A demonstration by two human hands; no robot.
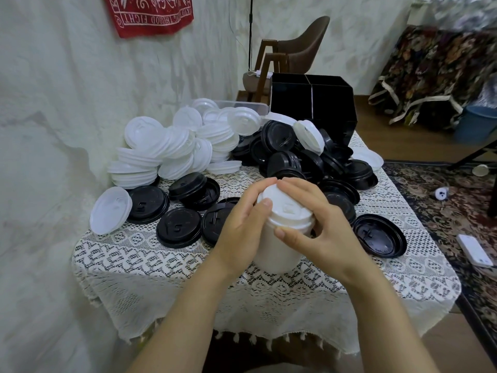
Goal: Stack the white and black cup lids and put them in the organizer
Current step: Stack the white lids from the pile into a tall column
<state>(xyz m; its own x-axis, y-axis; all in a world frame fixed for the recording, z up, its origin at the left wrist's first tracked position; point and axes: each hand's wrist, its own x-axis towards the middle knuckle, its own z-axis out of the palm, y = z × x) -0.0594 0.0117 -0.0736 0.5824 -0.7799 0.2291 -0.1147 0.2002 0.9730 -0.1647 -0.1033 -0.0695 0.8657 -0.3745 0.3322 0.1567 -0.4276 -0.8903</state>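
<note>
we note both hands wrapped round a tall stack of white lids (285,238), upright over the lace tablecloth (161,261): left hand (242,227) and right hand (320,227) grip its sides. loose white lids (150,146) and black lids (178,227) lie around. the black organizer (332,103) sits at the far edge, well apart.

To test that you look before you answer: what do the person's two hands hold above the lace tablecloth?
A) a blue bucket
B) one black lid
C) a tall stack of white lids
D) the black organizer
C: the left hand and the right hand both curl round the stack of white lids, thumbs at its top rim.
</note>
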